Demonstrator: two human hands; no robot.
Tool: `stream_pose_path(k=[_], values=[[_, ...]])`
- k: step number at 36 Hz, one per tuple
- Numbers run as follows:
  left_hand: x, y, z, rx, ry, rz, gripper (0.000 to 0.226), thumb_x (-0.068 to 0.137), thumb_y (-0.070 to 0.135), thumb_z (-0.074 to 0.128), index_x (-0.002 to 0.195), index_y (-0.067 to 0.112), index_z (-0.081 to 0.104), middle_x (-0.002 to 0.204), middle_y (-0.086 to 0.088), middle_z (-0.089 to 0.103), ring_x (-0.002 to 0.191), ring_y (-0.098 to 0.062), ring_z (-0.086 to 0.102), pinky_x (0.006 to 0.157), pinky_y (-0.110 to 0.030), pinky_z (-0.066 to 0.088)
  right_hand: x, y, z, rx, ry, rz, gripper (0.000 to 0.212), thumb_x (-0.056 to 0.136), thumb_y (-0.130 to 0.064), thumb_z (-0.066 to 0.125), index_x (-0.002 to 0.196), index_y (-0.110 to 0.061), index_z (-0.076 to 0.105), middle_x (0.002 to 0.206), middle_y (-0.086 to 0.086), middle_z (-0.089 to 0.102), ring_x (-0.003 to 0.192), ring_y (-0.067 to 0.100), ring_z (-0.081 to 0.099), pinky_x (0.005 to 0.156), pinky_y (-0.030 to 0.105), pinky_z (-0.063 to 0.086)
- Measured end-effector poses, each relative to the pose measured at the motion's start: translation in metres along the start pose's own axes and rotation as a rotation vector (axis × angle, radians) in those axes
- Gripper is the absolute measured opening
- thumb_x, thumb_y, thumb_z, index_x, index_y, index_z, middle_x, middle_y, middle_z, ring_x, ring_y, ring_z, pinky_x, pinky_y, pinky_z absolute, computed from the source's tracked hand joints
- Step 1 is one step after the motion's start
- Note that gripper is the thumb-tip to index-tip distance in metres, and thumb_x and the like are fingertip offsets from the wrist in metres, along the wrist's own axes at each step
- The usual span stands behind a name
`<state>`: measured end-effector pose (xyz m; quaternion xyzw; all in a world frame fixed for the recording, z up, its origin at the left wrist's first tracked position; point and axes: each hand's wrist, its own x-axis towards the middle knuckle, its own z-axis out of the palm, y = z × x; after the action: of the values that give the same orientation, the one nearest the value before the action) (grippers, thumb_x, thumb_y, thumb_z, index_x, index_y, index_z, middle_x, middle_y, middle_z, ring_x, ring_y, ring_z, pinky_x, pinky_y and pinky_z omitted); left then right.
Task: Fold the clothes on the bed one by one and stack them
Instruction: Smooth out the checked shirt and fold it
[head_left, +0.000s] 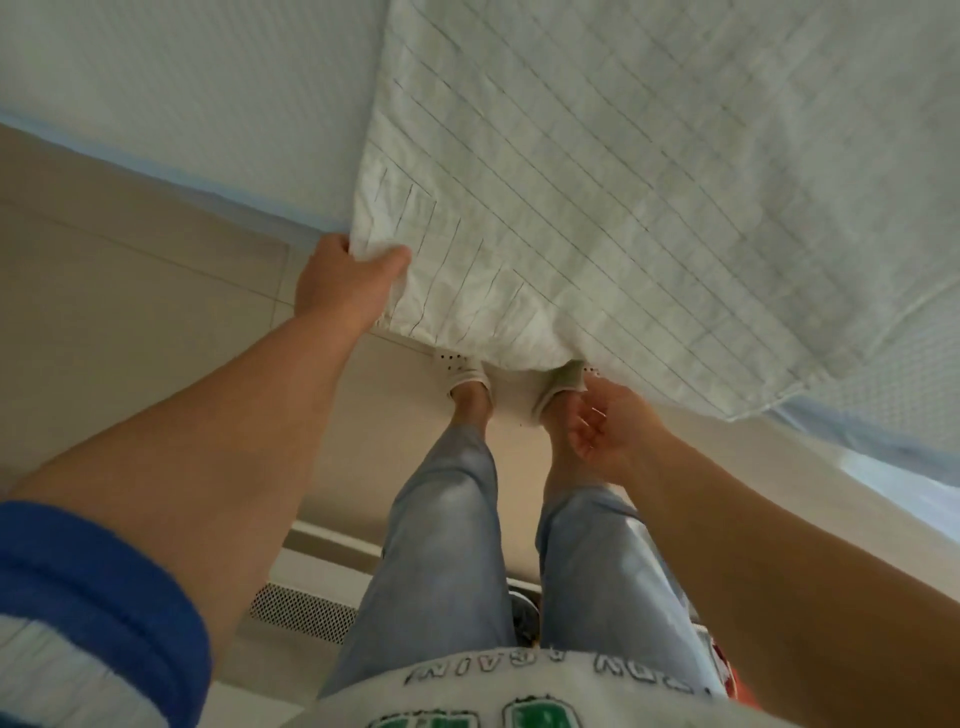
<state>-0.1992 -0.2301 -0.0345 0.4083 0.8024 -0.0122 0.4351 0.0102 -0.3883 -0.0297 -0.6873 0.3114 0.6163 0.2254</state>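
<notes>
Over the edge of the bed (182, 78) hangs a big white cloth with thin dark lines (597, 208). Most of it lies flat on the bed, and one corner droops down toward the floor (130, 286). The left hand (345, 283) grips that bunched corner, thumb on top and fingers tucked behind, probably to pull the cloth straight so it can be folded. The right hand (605, 426) is just under the hanging edge, palm up, fingers loose and apart, holding nothing. It looks ready to catch the next bit of edge. Below stand the person's feet in pale slippers (465, 371), close to the bed. No stack of folded clothes shows.
</notes>
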Motion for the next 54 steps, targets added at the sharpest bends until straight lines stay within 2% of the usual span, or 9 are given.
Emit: stream_pose_path(k=[6, 9, 13, 17, 21, 34, 39, 47, 54], values=[[-0.013, 0.017, 0.003, 0.281, 0.105, 0.043, 0.059, 0.075, 0.049, 0.058, 0.123, 0.016, 0.049, 0.126, -0.007, 0.052, 0.111, -0.027, 0.053, 0.092, -0.04, 0.044, -0.004, -0.016, -0.048, -0.075, 0.171, -0.084, 0.012, 0.091, -0.022, 0.058, 0.087, -0.012, 0.054, 0.077, 0.003, 0.051, 0.064, 0.015, 0.048, 0.06, 0.025, 0.042], [-0.033, 0.033, 0.011, 0.343, 0.105, 0.21, 0.051, 0.079, 0.038, 0.058, 0.125, 0.016, 0.049, 0.125, -0.008, 0.048, 0.107, -0.025, 0.051, 0.084, -0.036, 0.04, -0.008, -0.025, -0.076, -0.219, 0.278, -0.214, 0.01, 0.09, -0.018, 0.06, 0.082, -0.013, 0.058, 0.081, 0.003, 0.057, 0.066, 0.015, 0.053, 0.061, 0.025, 0.046], [-0.059, 0.064, 0.031, 0.345, -0.138, 0.301, 0.035, 0.084, 0.034, 0.056, 0.115, 0.018, 0.056, 0.113, -0.001, 0.057, 0.088, -0.016, 0.052, 0.066, -0.026, 0.037, -0.022, -0.04, -0.105, -0.404, 0.232, -0.347, 0.01, 0.09, -0.016, 0.059, 0.08, -0.013, 0.06, 0.079, 0.003, 0.058, 0.065, 0.015, 0.053, 0.063, 0.027, 0.045], [-0.082, 0.101, 0.044, 0.378, -0.308, 0.374, 0.021, 0.086, 0.036, 0.056, 0.103, 0.023, 0.054, 0.097, 0.006, 0.055, 0.079, -0.01, 0.051, 0.062, -0.024, 0.036, -0.048, -0.062, -0.123, -0.589, 0.255, -0.464, 0.01, 0.086, -0.027, 0.064, 0.081, -0.019, 0.061, 0.08, 0.003, 0.062, 0.079, 0.022, 0.058, 0.078, 0.04, 0.049], [-0.095, 0.153, 0.049, 0.424, -0.369, 0.436, 0.021, 0.087, 0.036, 0.057, 0.102, 0.023, 0.054, 0.098, 0.005, 0.052, 0.087, -0.014, 0.051, 0.065, -0.025, 0.036, -0.075, -0.106, -0.138, -0.674, 0.311, -0.6, 0.013, 0.087, -0.03, 0.063, 0.092, -0.018, 0.061, 0.079, -0.002, 0.06, 0.082, 0.019, 0.058, 0.07, 0.03, 0.042], [-0.048, 0.356, 0.127, 0.535, -0.155, 0.617, 0.033, 0.085, 0.033, 0.06, 0.114, 0.018, 0.058, 0.11, -0.001, 0.058, 0.091, -0.018, 0.051, 0.077, -0.027, 0.035, -0.051, -0.331, -0.191, -0.756, 0.443, -0.851, 0.017, 0.088, -0.033, 0.059, 0.099, -0.02, 0.06, 0.079, -0.006, 0.058, 0.067, 0.01, 0.052, 0.057, 0.024, 0.035], [-0.032, 0.423, 0.176, 0.596, -0.108, 0.664, 0.045, 0.087, 0.036, 0.057, 0.129, 0.021, 0.048, 0.13, -0.003, 0.054, 0.113, -0.024, 0.052, 0.082, -0.029, 0.036, -0.033, -0.408, -0.209, -0.734, 0.528, -0.895, 0.041, 0.088, -0.032, 0.058, 0.125, -0.016, 0.054, 0.124, 0.007, 0.053, 0.096, 0.022, 0.055, 0.072, 0.025, 0.039], [-0.01, 0.505, 0.223, 0.626, 0.044, 0.832, 0.053, 0.09, 0.04, 0.054, 0.137, 0.021, 0.04, 0.138, -0.01, 0.04, 0.119, -0.03, 0.048, 0.092, -0.035, 0.038, -0.009, -0.483, -0.218, -0.624, 0.613, -0.944, 0.067, 0.088, -0.035, 0.058, 0.144, -0.015, 0.029, 0.145, 0.009, 0.023, 0.126, 0.031, 0.04, 0.102, 0.041, 0.04], [0.04, 0.552, 0.225, 0.584, 0.221, 0.903, 0.048, 0.097, 0.039, 0.04, 0.14, 0.018, 0.04, 0.141, -0.011, 0.043, 0.128, -0.032, 0.038, 0.105, -0.044, 0.031, 0.013, -0.518, -0.228, -0.587, 0.522, -0.93, 0.055, 0.074, -0.039, 0.073, 0.124, -0.031, 0.05, 0.125, 0.004, 0.045, 0.103, 0.026, 0.055, 0.085, 0.042, 0.052]])
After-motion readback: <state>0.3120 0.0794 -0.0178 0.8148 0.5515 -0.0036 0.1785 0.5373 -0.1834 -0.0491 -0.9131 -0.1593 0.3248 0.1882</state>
